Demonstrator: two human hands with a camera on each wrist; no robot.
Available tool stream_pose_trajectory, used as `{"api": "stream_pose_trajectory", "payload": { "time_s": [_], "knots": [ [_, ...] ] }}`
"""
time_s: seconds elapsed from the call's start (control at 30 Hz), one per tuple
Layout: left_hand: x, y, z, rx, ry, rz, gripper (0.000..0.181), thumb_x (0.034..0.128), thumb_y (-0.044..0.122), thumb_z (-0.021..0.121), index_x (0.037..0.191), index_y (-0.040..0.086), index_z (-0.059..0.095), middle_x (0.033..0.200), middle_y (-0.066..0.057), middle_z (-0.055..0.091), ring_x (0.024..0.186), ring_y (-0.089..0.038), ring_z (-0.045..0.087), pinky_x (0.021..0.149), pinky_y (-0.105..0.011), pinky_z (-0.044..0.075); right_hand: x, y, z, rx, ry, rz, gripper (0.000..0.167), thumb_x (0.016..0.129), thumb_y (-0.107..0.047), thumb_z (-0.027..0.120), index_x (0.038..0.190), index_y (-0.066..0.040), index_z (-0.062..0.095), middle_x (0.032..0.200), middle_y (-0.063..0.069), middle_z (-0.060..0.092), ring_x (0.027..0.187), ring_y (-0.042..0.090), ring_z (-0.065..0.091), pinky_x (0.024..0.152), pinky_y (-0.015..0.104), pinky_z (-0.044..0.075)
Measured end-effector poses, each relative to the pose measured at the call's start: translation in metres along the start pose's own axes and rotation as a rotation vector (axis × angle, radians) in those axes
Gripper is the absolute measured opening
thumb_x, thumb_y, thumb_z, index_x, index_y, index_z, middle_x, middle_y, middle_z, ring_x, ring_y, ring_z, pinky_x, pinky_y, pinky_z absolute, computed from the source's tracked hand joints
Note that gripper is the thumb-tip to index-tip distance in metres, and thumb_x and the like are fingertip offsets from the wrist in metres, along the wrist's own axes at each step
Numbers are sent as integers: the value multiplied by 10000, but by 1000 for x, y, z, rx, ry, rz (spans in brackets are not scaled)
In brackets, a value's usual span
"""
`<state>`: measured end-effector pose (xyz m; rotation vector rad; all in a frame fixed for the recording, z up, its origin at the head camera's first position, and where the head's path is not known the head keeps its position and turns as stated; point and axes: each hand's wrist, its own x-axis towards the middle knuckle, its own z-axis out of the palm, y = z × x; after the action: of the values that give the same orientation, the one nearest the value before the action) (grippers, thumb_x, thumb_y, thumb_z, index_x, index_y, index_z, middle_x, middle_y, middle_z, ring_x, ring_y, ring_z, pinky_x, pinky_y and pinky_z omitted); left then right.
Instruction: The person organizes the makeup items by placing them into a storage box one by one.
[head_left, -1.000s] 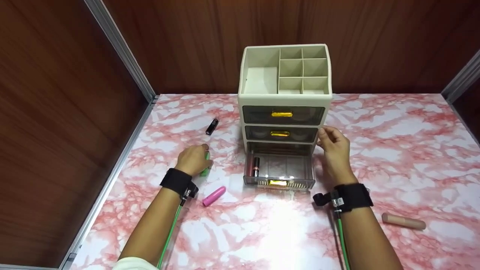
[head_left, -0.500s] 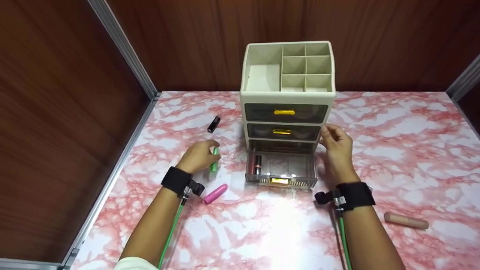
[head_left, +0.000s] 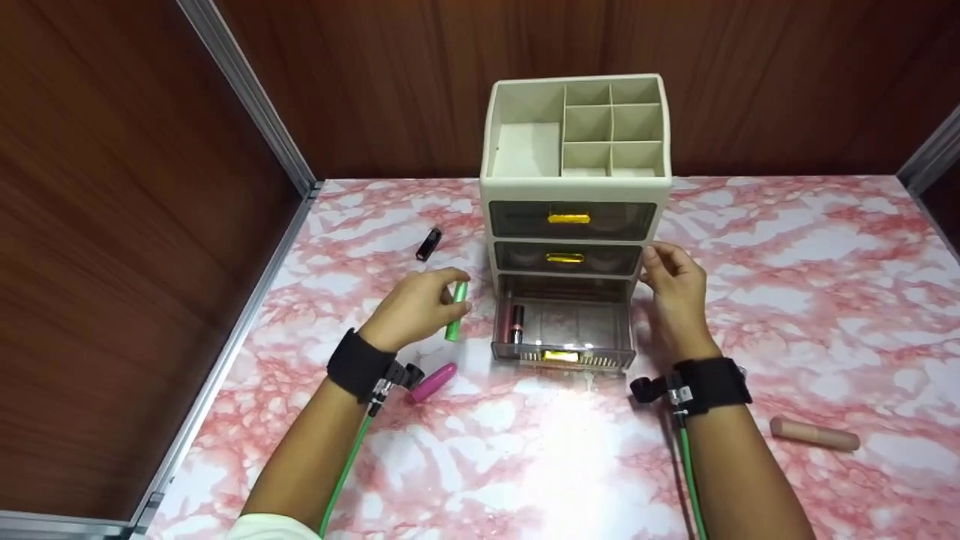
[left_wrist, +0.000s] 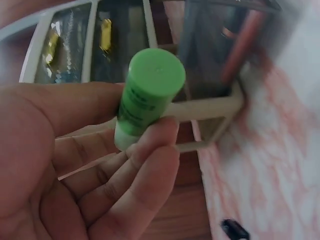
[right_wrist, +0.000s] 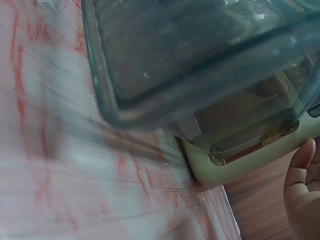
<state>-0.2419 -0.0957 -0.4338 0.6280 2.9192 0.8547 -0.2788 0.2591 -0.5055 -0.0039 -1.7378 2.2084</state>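
My left hand [head_left: 412, 311] pinches a green lip balm tube [head_left: 456, 311] between thumb and fingers, just above the table, left of the pulled-out drawer. In the left wrist view the lip balm tube [left_wrist: 150, 90] shows its flat end and dark printing. A cream drawer organizer [head_left: 576, 182] stands at the back, its clear bottom drawer [head_left: 577, 322] out with a black lipstick [head_left: 517, 324] inside. My right hand [head_left: 679, 300] touches the organizer's right side with relaxed fingers; in the right wrist view its fingertips [right_wrist: 306, 152] are by the cream frame.
A pink tube [head_left: 433, 382] lies near my left wrist. Behind my left hand lies a black lipstick-like tube [head_left: 429, 244]. A beige tube [head_left: 815, 434] is at the right front. Wooden panels [head_left: 390, 90] enclose the marbled table [head_left: 810, 300].
My left hand has lifted the green lip balm tube off the table and moved it right toward the drawer. My right hand has stayed at the organizer's side.
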Motion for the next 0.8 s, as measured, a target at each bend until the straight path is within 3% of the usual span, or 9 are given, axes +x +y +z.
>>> {"api": "stream_pose_trajectory", "payload": {
  "time_s": [0.23, 0.37, 0.8],
  "knots": [
    [11, 33, 5, 47, 19, 135, 414, 918, 263, 687, 1299, 120, 609, 716, 69, 620, 566, -74, 560, 562, -265, 482, 2, -1, -2, -8, -3, -6, 301, 907, -263, 695, 1107, -40, 665, 1024, 91, 635, 923, 215, 582, 862, 348, 462],
    [20, 46, 12, 80, 39, 196, 407, 904, 269, 710, 1276, 126, 624, 755, 60, 621, 621, -71, 569, 591, -263, 481, 1, -2, -2, 6, -13, 3, 278, 912, -238, 688, 1106, -40, 665, 1035, 90, 640, 926, 211, 584, 859, 341, 467],
    [44, 59, 51, 142, 52, 260, 408, 898, 319, 712, 1261, 146, 641, 732, 68, 596, 612, -99, 551, 547, -289, 452, 2, 0, 1, -4, -11, -51, 192, 936, -150, 659, 1062, -5, 669, 980, 65, 656, 882, 185, 595, 781, 292, 525]
  ]
}}
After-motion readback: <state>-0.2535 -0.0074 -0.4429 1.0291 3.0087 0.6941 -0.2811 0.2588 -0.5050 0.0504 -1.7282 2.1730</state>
